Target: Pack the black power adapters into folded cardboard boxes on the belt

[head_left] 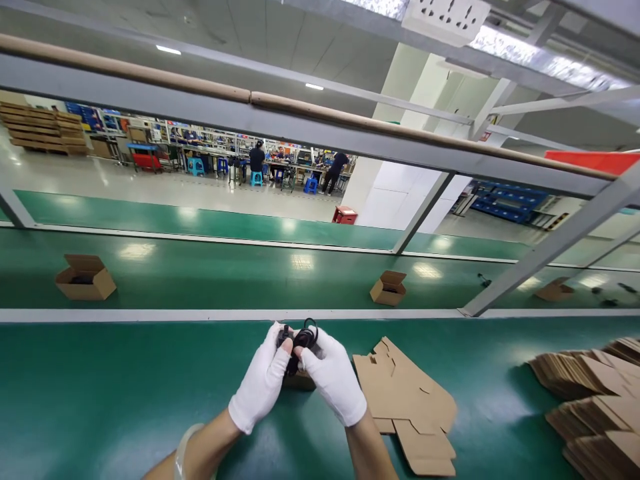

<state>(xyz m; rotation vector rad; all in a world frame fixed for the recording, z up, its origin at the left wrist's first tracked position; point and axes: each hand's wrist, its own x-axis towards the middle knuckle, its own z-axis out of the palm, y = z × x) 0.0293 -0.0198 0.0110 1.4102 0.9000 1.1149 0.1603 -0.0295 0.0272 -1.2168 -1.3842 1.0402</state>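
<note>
Both hands wear white gloves with bare fingertips and meet over the green bench. My left hand (261, 381) is closed on a small black power adapter (285, 333), whose shape is partly hidden by the fingers. A coiled black cable (306, 339) is gripped in my right hand (336, 380), with one loop standing up above the fingers. Directly beneath the hands is a small brown cardboard box (300, 382), mostly covered by them. To the right of my right hand lies a flat, unfolded cardboard box blank (407, 393).
Stacks of flat cardboard blanks (590, 407) lie at the right. Beyond a white rail (200, 315), a green conveyor belt carries open boxes (86, 283), (389, 290) and black corded items (484, 280). A slanted metal post (550, 247) rises at the right. People are at far benches.
</note>
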